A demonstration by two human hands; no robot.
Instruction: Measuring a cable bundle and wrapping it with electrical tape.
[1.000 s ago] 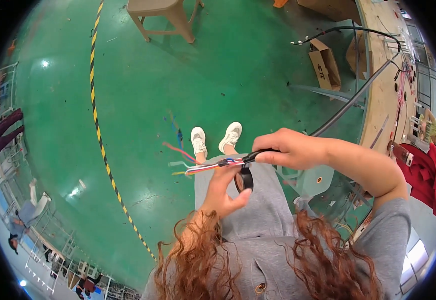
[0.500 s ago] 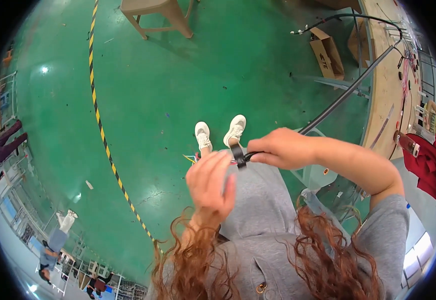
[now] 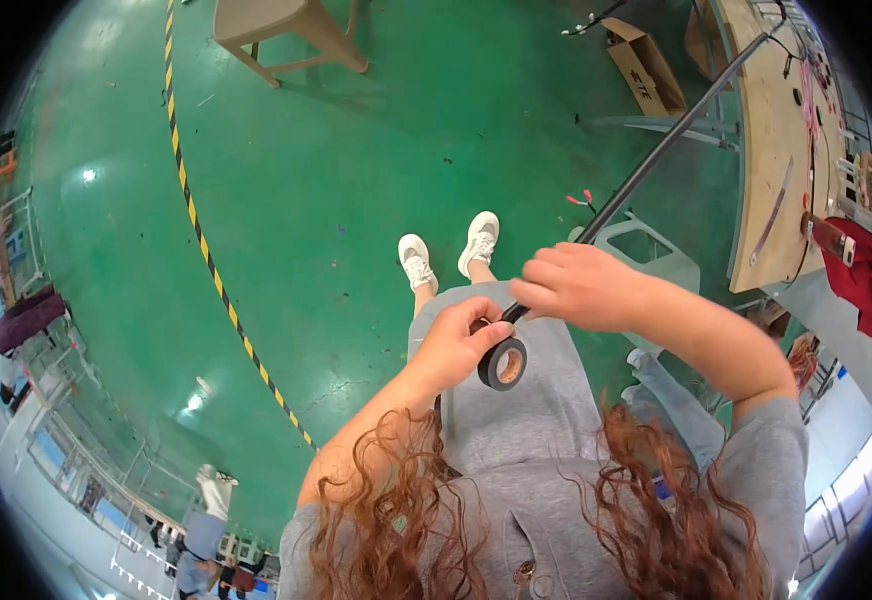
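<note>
left hand (image 3: 453,345): my fingers are curled shut around the roll of black tape (image 3: 502,363); it hangs just under my fingertips, over my lap, its cardboard core facing up at me.
right hand (image 3: 578,287): closed in a pinch on the near end of the black cable (image 3: 656,160), right where the tape meets it. My knuckles hide the pinch itself, so I cannot tell how much tape is already on.
cable: it runs from my right hand up and to the far right, toward the wooden workbench (image 3: 771,175).
tape: the roll sits touching the cable end, between my two hands, which are just beside each other.
how I judge it best done: keep the tape taut off the roll, hold the cable steady with the right pinch, and lay each turn half over the one before.
what could go wrong: slack tape wrinkles or sticks to itself; a loose pinch lets the cable twist.
around me: green floor (image 3: 336,180) with a yellow and black stripe (image 3: 206,250) to the left; a pale stool (image 3: 286,30) far off.
</note>
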